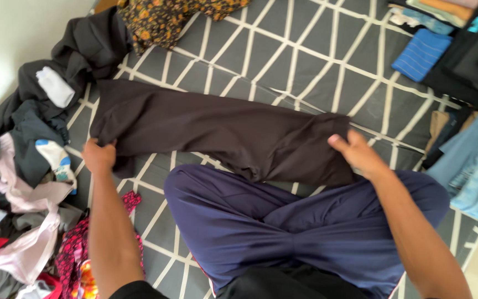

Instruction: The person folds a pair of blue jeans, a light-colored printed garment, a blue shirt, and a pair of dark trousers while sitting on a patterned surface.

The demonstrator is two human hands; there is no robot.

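- Left hand (98,155) fingers are curled and clamped on the left end of a dark brown garment (217,130); the edge is pinched between thumb and fingers.
- Right hand (358,154) is laid on the garment's right end, thumb raised, fingers bent down onto the cloth; a full grip cannot be told, though the cloth is pressed under the fingers.
- The dark brown garment is spread flat and long between the 2 hands, on a grey bedsheet with white lines (305,61), just beyond the knees.
- Crossed legs in navy trousers (283,221) are seen below the garment; its lower edge is touching the right knee.
- Both forearms are stretched forward, 1 on each side of the legs.
- A heap of loose clothes (23,182) is piled at the left, near the left hand: grey, pink and red pieces, with a white-and-blue sock (56,158) on top.
- A pink patterned cloth (76,254) is lying beside the left forearm.
- A dark floral garment (167,19) is lying at the top.
- Folded clothes are stacked at the upper right, a blue striped piece (420,53) among them, well apart from the hands.
- Light blue denim (477,160) is lying at the right edge.
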